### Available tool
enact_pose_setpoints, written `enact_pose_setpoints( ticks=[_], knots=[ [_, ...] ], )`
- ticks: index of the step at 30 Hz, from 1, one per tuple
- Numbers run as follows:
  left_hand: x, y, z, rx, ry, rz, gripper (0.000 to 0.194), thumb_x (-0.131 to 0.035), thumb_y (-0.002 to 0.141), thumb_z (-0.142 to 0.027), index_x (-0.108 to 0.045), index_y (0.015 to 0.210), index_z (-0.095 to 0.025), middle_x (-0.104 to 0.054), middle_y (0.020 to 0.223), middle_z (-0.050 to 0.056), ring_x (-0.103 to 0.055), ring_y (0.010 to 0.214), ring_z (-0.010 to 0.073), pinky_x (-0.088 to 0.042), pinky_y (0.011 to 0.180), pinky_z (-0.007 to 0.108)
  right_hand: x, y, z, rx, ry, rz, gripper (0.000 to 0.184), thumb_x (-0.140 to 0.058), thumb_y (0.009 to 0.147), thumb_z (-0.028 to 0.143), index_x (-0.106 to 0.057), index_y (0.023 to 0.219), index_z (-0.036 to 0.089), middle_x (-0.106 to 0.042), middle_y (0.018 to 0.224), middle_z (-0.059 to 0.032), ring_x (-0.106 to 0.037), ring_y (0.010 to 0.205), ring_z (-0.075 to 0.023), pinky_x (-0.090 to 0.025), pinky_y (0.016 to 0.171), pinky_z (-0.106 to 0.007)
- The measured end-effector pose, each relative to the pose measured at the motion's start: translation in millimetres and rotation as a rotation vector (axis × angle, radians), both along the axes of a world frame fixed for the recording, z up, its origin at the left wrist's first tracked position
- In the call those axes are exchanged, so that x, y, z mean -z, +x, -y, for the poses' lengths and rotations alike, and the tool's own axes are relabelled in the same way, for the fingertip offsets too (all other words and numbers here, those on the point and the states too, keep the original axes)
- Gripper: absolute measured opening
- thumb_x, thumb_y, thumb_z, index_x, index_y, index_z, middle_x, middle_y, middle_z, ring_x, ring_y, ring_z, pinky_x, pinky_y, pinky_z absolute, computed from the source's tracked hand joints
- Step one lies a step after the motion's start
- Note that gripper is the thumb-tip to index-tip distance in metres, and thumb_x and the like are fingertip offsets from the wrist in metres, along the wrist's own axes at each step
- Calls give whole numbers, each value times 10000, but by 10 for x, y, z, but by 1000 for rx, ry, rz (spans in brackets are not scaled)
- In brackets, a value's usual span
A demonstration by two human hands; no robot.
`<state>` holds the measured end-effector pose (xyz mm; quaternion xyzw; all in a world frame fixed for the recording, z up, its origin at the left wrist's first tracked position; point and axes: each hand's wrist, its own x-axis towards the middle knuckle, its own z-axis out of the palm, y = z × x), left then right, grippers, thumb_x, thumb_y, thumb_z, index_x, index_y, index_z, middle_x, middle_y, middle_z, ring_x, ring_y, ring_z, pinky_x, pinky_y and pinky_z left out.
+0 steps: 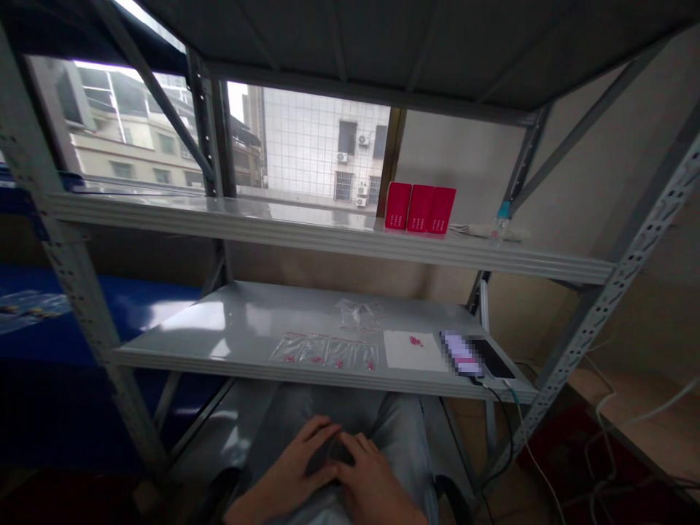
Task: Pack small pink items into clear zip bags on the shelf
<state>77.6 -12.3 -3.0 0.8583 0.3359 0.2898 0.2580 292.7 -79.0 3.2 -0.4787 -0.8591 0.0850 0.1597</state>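
My left hand (302,458) and my right hand (372,485) rest together on my lap over grey trousers (383,430). Their fingers curve around a dark patch (332,453), which may be a small object or shadow; I cannot tell. Above them, on a low grey metal shelf (186,328), lie several clear plastic bags (322,352) holding small pink pieces. Another clear bag (359,315) lies behind them. To the right are a white sheet (413,352) with pink bits on it and a black phone (477,357) with a blurred screen. Neither hand touches the shelf.
Three red boxes (420,208) stand on the upper shelf, with a white strip (481,231) to their right. Perforated steel uprights (71,248) frame the rack. Cables (506,423) hang from the phone. A blue surface (38,313) lies at the left, and a window sits behind the rack.
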Motion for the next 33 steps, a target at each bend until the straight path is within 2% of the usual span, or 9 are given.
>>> enact_pose_setpoints(
  ticks=[5, 11, 14, 17, 20, 22, 24, 29, 33],
  knots=[
    [146, -114, -93, 126, -117, -29, 746, -753, 768, -568, -535, 1429, -299, -590, 1435, 124, -517, 1344, 349, -405, 1140, 512, -276, 137, 53, -129, -82, -123, 450, -614, 908, 202, -602, 1310, 403, -503, 1440, -1, -465, 1295, -237, -320, 1155, -434],
    [232, -123, -76, 30, -269, -69, 799, -813, 672, -593, -591, 1379, -296, -587, 1441, 129, -484, 1364, 389, -351, 1163, 554, -333, 123, 57, -199, -97, -212, 374, -606, 902, 186, -673, 1230, 353, -571, 1362, -21, -516, 1249, -213, -291, 1160, -417],
    [175, -113, -43, -5, -289, 19, 738, -824, 656, -582, -640, 1316, -307, -630, 1392, 110, -520, 1328, 384, -372, 1153, 533, -350, 145, 43, -222, -29, -331, 384, -604, 880, 155, -678, 1215, 326, -626, 1295, -27, -557, 1199, -202, -354, 1109, -390],
    [37, -68, -54, 20, -311, 144, 617, -806, 700, -554, -678, 1248, -300, -683, 1305, 95, -563, 1274, 359, -387, 1140, 501, -457, 407, -100, -114, 119, -510, 333, -551, 918, 164, -671, 1202, 291, -679, 1185, -46, -596, 1117, -197, -438, 1007, -358],
    [-149, 84, -184, 90, -415, 341, 541, -774, 756, -536, -687, 1221, -274, -716, 1225, 103, -613, 1200, 332, -422, 1099, 474, -638, 937, -453, 232, 349, -660, 239, -481, 977, 248, -686, 1099, 229, -705, 1027, -77, -630, 963, -205, -496, 862, -330],
    [-315, 278, -341, 173, -490, 499, 548, -776, 758, -537, -680, 1228, -270, -737, 1156, 104, -645, 1140, 319, -463, 1045, 455, -767, 1332, -768, 514, 444, -623, 269, -461, 977, 278, -684, 1090, 181, -709, 988, -99, -636, 876, -210, -503, 786, -314],
    [-520, 541, -530, 244, -501, 640, 557, -784, 750, -539, -683, 1218, -254, -743, 1083, 101, -663, 1074, 305, -488, 1001, 440, -869, 1658, -1084, 718, 390, -405, 307, -432, 962, 226, -692, 1107, 150, -720, 1028, -121, -645, 888, -214, -490, 805, -308],
    [-966, 1241, -987, 105, -342, 855, 433, -737, 809, -493, -705, 1121, -195, -711, 981, 84, -645, 985, 243, -488, 953, 371, -895, 1976, -1608, 746, 273, -196, 206, -562, 903, 180, -740, 1006, 164, -751, 976, -108, -662, 913, -210, -440, 834, -269],
    [-1014, 1561, -1217, -43, -322, 906, 440, -737, 784, -483, -680, 1102, -185, -710, 988, 66, -649, 990, 228, -501, 929, 352, -821, 1987, -1724, 744, 225, -56, 171, -603, 919, 234, -739, 986, 156, -746, 972, -116, -647, 958, -216, -407, 833, -258]
  ],
)
